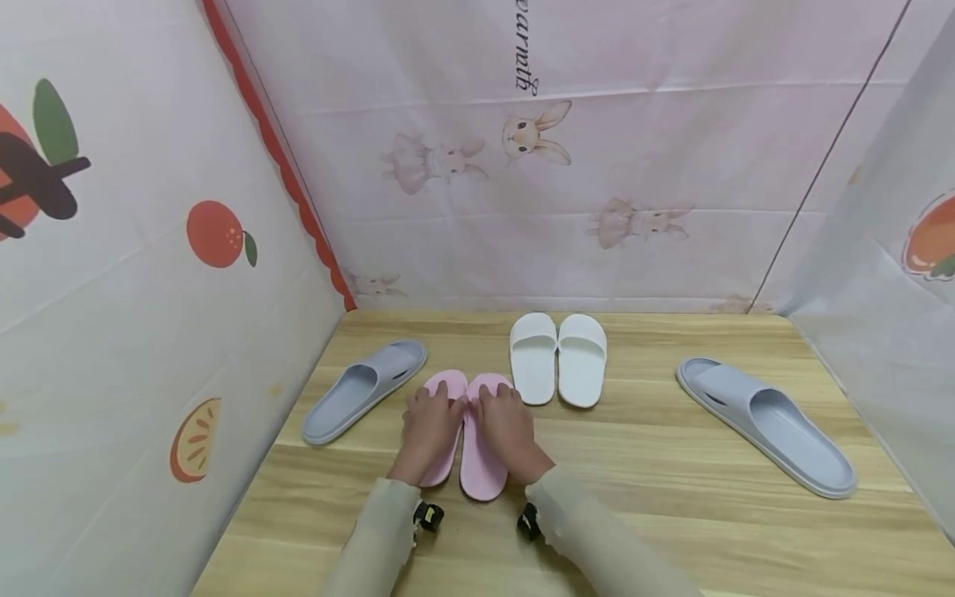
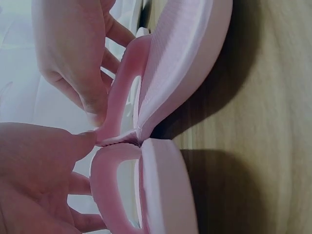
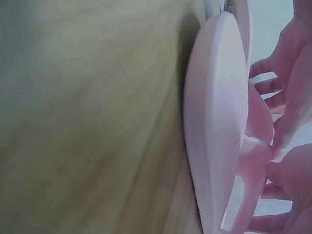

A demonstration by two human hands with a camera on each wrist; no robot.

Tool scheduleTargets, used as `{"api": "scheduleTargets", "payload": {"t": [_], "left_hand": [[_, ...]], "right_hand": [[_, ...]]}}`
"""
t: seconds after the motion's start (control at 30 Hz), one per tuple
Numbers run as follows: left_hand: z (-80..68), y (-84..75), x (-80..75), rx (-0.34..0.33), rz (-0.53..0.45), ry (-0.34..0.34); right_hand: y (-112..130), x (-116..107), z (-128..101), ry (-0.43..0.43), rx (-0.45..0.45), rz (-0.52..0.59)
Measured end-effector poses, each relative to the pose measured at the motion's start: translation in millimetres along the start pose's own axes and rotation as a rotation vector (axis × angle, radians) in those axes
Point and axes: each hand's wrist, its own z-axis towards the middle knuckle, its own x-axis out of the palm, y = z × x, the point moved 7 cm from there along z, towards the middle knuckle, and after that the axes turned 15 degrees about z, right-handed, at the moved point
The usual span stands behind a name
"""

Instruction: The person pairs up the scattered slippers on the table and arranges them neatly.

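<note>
Two pink slippers lie side by side, toes away from me, their inner edges meeting near the straps. My left hand (image 1: 433,423) grips the strap of the left pink slipper (image 1: 442,473) from above. Over the other strap, my right hand (image 1: 507,423) holds the right pink slipper (image 1: 482,477) the same way. The left wrist view shows both thumbs at the inner strap ends and the fingers spread toward the outer sides. Shadow lies under the soles there; whether they fully touch the floor I cannot tell.
A pair of white slippers (image 1: 582,373) stands together behind and right of the pink pair. One grey slipper (image 1: 336,410) lies angled at left, another grey slipper (image 1: 802,444) at right. Printed cloth walls (image 1: 634,157) enclose the wood-patterned floor (image 1: 656,489) on three sides.
</note>
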Motion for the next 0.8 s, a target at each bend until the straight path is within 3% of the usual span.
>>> {"api": "scheduleTargets", "payload": {"t": [0.8], "left_hand": [[28.6, -2.9, -1.1, -0.029, 0.028, -0.002]], "right_hand": [[-4, 3, 28, -0.001, 0.012, -0.003]]}}
